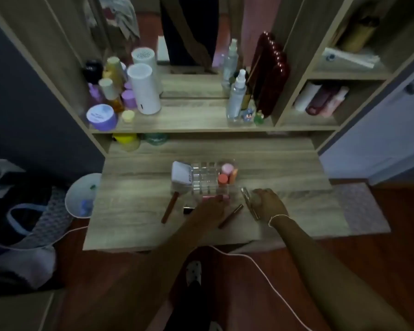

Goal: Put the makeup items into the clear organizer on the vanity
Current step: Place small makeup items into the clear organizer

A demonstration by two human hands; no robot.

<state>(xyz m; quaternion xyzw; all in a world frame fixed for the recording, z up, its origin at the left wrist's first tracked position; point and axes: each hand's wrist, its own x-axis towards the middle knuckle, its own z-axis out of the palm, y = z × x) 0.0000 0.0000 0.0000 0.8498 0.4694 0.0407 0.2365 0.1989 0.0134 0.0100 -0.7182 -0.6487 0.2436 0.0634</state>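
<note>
On the worktop, the left hand grips a pink tube at the clear organizer's near edge, while the right hand, just right, closes around a slim metallic tube.

1. The counter was pale wood-grain laminate with a matt, streaked finish.
2. The organizer was clear, glossy plastic, its dividers catching light.
3. The white box in it looked like smooth plastic.
4. The slim tube beside the right hand had a shiny, metallic look.
5. The red frame on the shelf was glossy and beaded.
6. The floor was reddish wood with a slight sheen.
7. The rug looked like soft, textured cloth.
</note>
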